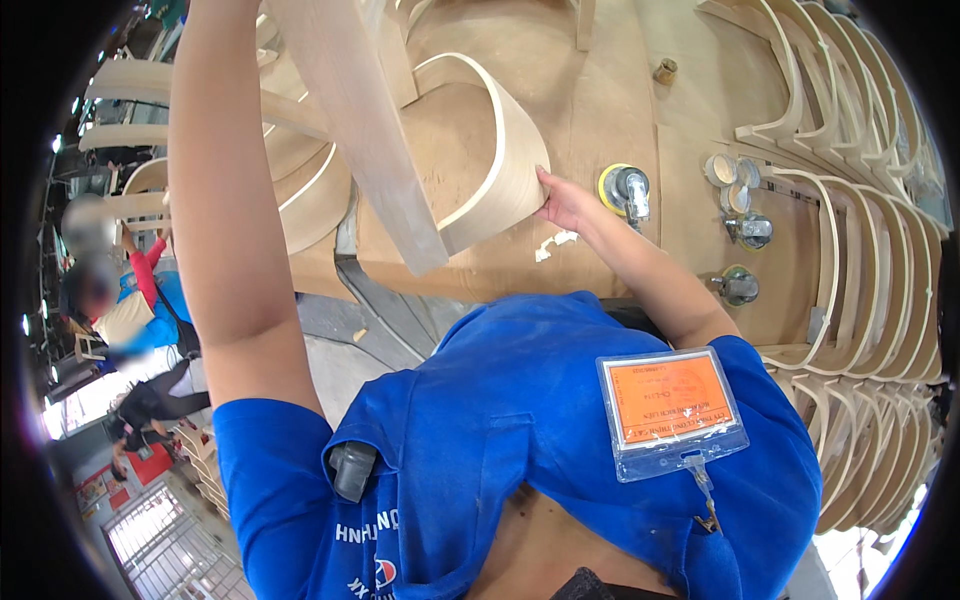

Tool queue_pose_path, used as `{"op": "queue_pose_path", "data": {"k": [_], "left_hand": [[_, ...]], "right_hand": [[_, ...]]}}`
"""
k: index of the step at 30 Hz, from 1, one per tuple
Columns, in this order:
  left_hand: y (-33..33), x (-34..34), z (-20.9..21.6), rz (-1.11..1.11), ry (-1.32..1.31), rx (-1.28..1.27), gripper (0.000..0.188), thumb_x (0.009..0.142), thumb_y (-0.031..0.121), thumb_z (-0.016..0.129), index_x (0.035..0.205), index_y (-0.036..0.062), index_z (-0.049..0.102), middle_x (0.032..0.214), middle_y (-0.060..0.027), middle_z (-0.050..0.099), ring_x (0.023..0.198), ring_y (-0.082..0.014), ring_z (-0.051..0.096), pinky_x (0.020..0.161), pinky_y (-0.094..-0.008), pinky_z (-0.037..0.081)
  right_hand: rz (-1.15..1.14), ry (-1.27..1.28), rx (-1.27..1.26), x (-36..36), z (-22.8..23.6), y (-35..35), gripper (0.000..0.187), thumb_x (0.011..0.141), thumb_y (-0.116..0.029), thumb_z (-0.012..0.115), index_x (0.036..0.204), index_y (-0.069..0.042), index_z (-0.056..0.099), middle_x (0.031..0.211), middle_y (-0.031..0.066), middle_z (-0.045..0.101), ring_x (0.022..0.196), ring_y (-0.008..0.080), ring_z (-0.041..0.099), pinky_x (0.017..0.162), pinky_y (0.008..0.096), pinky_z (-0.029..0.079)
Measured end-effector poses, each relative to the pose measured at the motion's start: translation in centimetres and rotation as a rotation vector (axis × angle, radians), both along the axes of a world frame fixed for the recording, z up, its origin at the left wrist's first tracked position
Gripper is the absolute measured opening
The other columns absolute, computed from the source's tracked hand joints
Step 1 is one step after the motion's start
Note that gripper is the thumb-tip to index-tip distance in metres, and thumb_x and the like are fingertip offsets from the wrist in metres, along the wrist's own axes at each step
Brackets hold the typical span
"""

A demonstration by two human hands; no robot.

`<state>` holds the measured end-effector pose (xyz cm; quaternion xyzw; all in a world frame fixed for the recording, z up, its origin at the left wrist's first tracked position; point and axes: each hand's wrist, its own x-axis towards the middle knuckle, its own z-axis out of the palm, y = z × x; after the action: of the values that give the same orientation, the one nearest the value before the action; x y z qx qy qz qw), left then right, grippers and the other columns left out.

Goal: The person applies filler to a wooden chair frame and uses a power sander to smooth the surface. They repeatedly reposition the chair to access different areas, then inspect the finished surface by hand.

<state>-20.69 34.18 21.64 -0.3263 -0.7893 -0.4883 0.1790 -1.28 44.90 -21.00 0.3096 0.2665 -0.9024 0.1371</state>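
Note:
A pale bent-wood chair frame (512, 165) with a broad rounded bend rests over the brown-covered table in front of me. My right hand (565, 203) grips the outer edge of that bend, thumb on the near face and fingers partly hidden. A long flat wooden leg (365, 130) slants down toward me beside the bend; I cannot make out how it joins. My left arm reaches far up past the left side of the frame, and its hand lies beyond the top of the picture. White scraps (555, 244) lie just below my right hand.
An orbital sander (632, 192) with a yellow-rimmed pad sits right of my hand. Farther right are two more sanders (752, 231), round tins (720, 170) and a small brown jar (665, 71). Curved wooden frames (850, 270) stand in rows at the right edge. People (140, 300) work at far left.

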Motion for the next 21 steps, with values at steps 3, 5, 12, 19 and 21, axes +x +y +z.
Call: {"op": "queue_pose_path", "data": {"k": [3,5,12,19,21], "left_hand": [[-1.1,-0.1,-1.3,0.058,-0.043,0.048,0.058,0.084,0.042,0.067,0.112,-0.0078,0.057,0.100,-0.0143,0.065,0.091,-0.0215,0.063,0.080,-0.0323,0.049],[-2.4,0.5,-2.5,-0.183,-0.269,0.131,0.054,0.084,0.036,0.067,0.113,-0.0075,0.056,0.102,-0.0157,0.065,0.094,-0.0238,0.063,0.083,-0.0340,0.049],[-3.4,5.1,-4.2,-0.330,-0.449,0.191,0.049,0.083,0.026,0.071,0.114,-0.0058,0.050,0.093,-0.0198,0.067,0.082,-0.0243,0.068,0.068,-0.0335,0.056],[0.7,5.1,-4.3,-0.242,-0.346,0.186,0.047,0.084,0.021,0.070,0.113,-0.0088,0.049,0.094,-0.0221,0.066,0.077,-0.0259,0.068,0.067,-0.0314,0.056],[0.8,4.7,-4.2,-0.251,-0.328,0.194,0.049,0.085,0.021,0.070,0.116,-0.0092,0.048,0.095,-0.0228,0.066,0.079,-0.0272,0.068,0.069,-0.0318,0.056]], "right_hand": [[0.003,-0.016,-0.010,0.0,-1.1,0.2,0.041,0.097,-0.034,0.047,0.126,-0.005,0.047,0.120,0.0090,0.058,0.105,0.0227,0.061,0.092,0.0392,0.051],[0.030,-0.032,-0.005,0.6,-1.6,0.3,0.039,0.097,-0.035,0.047,0.125,-0.007,0.049,0.118,0.0063,0.060,0.103,0.0198,0.062,0.091,0.0371,0.052],[0.163,0.041,-0.070,6.6,-0.3,1.2,0.045,0.096,-0.039,0.048,0.123,-0.004,0.049,0.111,0.0111,0.063,0.099,0.0221,0.064,0.083,0.0371,0.056],[0.544,-0.122,1.386,7.9,0.4,7.5,0.063,0.080,-0.045,0.069,0.125,-0.006,0.050,0.116,0.0174,0.060,0.104,0.0345,0.061,0.087,0.0461,0.051],[0.434,-0.359,2.048,9.3,-0.4,9.1,0.075,0.073,-0.036,0.077,0.134,-0.012,0.041,0.120,0.0169,0.053,0.112,0.0367,0.055,0.092,0.0480,0.046]]}}
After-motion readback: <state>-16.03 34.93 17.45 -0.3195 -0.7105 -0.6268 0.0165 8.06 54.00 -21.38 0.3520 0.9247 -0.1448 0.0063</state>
